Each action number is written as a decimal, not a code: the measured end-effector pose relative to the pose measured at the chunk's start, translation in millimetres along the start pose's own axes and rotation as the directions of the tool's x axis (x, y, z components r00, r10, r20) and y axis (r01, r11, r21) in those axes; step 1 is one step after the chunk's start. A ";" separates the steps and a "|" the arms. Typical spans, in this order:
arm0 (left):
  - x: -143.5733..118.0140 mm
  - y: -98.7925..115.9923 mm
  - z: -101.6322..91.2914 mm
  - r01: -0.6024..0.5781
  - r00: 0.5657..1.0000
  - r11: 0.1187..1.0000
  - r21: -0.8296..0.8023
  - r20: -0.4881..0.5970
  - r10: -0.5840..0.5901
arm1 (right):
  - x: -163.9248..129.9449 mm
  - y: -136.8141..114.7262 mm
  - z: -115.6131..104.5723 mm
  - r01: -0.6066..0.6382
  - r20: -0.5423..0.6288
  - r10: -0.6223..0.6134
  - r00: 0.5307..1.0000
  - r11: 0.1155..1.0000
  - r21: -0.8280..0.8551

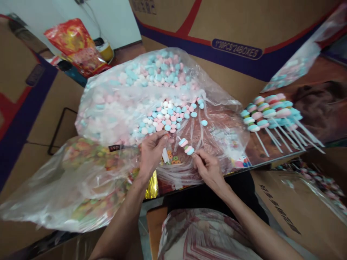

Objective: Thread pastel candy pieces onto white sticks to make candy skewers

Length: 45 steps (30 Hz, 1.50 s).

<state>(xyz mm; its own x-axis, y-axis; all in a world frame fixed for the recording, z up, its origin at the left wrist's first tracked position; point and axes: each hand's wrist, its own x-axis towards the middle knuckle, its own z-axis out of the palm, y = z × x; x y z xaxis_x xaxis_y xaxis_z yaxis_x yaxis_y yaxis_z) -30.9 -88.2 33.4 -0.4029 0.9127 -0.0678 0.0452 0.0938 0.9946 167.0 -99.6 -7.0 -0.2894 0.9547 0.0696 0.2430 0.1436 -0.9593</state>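
Right fingers (197, 156) pinching candy skewer (186, 146) base

1. A dark blue band on the big cardboard carton (244, 32) behind the desk carried pale lettering that read roughly "PCS*24BOXES"; the characters before "PCS" were too blurred to make out.
2. The cardboard box (292, 213) at lower right bore a line of black print along its side, too slanted and smeared to read.
3. A small dark tag (115, 147) on the clear bag near the left hand showed reddish marks, illegible.
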 end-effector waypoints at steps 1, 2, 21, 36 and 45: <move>-3.1 2.4 -3.6 0.006 1.000 1.000 0.007 0.004 -0.006 | -0.4 1.5 0.1 -0.003 -0.002 0.003 1.000 1.000 0.000; -7.0 4.6 -7.3 0.010 1.000 1.000 0.018 0.004 -0.010 | -0.6 3.1 0.4 -0.005 -0.002 0.005 1.000 1.000 -0.002; -26.4 43.2 -111.4 -0.117 0.918 0.798 0.591 -0.242 0.314 | -0.3 4.1 1.8 0.023 0.009 -0.023 1.000 1.000 -0.009; -52.8 51.9 -57.5 -0.335 0.901 0.694 0.637 0.003 0.433 | 0.8 1.4 1.4 0.019 -0.018 -0.019 1.000 1.000 0.002; -28.0 3.8 -17.3 -0.372 0.923 0.391 0.842 0.379 0.064 | 1.1 3.5 1.9 0.020 -0.016 -0.020 1.000 1.000 -0.014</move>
<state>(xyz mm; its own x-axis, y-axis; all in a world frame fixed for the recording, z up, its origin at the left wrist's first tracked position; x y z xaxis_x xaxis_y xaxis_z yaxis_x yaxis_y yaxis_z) -35.2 -120.3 40.4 -0.0231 0.9993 -0.0287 0.9371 0.0317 0.3475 165.8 -98.5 -10.8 -0.2798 0.9555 0.0935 0.2496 0.1664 -0.9540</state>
